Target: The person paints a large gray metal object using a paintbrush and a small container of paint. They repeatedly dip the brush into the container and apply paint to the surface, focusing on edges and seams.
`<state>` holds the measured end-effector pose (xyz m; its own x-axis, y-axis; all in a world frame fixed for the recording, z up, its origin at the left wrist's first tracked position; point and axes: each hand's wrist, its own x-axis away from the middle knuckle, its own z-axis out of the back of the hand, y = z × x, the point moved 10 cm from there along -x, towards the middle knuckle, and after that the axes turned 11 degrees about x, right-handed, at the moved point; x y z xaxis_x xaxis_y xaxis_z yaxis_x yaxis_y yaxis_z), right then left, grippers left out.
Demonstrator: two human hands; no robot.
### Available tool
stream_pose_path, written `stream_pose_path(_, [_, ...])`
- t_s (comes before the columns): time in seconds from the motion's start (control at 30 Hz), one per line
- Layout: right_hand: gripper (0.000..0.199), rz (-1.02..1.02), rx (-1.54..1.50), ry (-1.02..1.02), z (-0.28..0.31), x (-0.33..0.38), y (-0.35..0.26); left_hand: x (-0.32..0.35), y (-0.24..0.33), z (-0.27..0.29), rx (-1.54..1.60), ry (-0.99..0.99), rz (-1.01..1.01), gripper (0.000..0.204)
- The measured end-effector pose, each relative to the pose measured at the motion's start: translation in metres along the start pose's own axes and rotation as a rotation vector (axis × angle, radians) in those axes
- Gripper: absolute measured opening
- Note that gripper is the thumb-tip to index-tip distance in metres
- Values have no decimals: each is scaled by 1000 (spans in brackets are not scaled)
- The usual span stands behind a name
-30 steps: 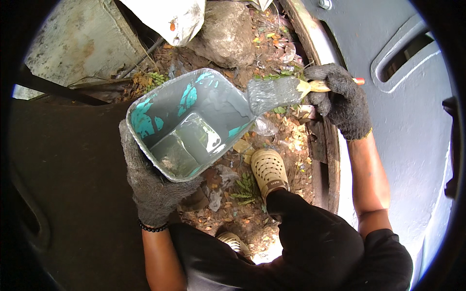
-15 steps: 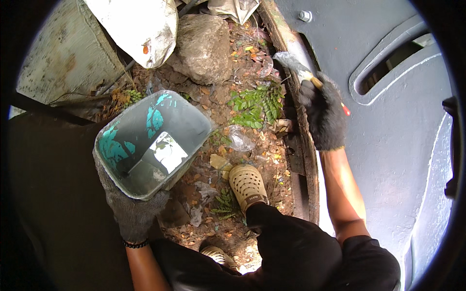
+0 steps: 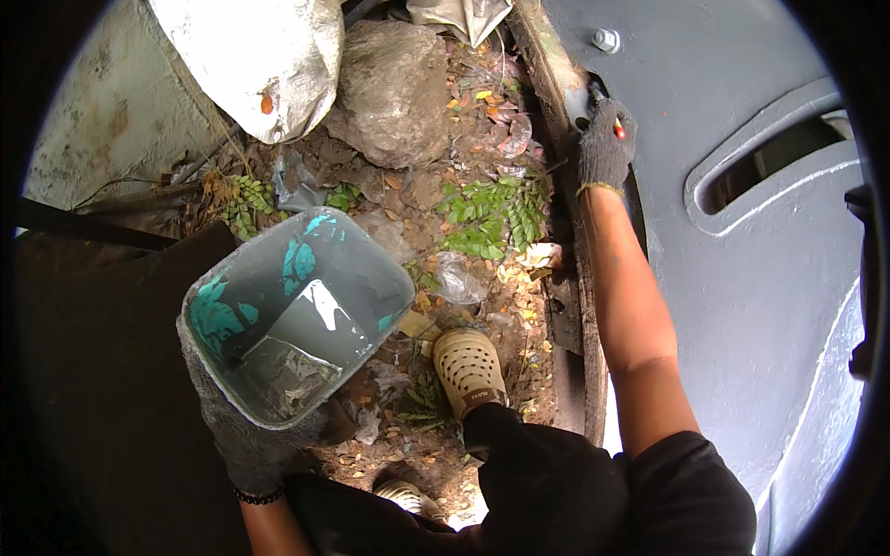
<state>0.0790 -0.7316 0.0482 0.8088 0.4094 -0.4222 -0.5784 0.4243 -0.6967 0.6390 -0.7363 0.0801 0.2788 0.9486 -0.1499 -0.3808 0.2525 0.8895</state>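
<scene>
The left hand [image 3: 243, 435], in a grey knit glove, was closed around the underside of a square grey paint bucket [image 3: 297, 315] (teal patches on its inner walls, grey paint pooled at the bottom), tilted above the littered ground. The right hand [image 3: 605, 144], also gloved, was clenched on a brush handle [image 3: 618, 130], of which only a red tip showed, against the rusty edge [image 3: 556, 102] of a grey-painted metal panel [image 3: 742, 278]. A beige clog [image 3: 470, 371] stood just beside the bucket.

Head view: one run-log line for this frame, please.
left hand: gloved, holds grey paint tub | right hand: gloved, grips brush handle at grey metal panel edge | ground: rock, leaves
</scene>
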Motion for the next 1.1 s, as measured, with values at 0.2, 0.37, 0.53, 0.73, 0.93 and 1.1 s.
stream_pose_path(0.2, [44, 143, 433, 142, -15, -19, -22, 0, -8, 1, 72, 17, 15, 119])
stream_pose_path(0.37, [35, 439, 493, -161, -6, 2, -43, -2, -14, 4, 108, 25, 36, 133])
stream_pose_path(0.53, [29, 474, 354, -225, 31, 23, -61, -2, -14, -1, -54, -16, 31, 139])
stream_pose_path(0.73, [41, 398, 745, -263, -5, -7, -48, 5, -16, 1, 46, -25, 43, 148])
stream_pose_path(0.93, [42, 379, 758, -206, -47, -45, -46, 7, -23, -1, 233, 39, 35, 149])
stream_pose_path(1.1, [39, 347, 504, -250, -30, -45, -47, -4, -31, -1, 333, 70, 84, 118])
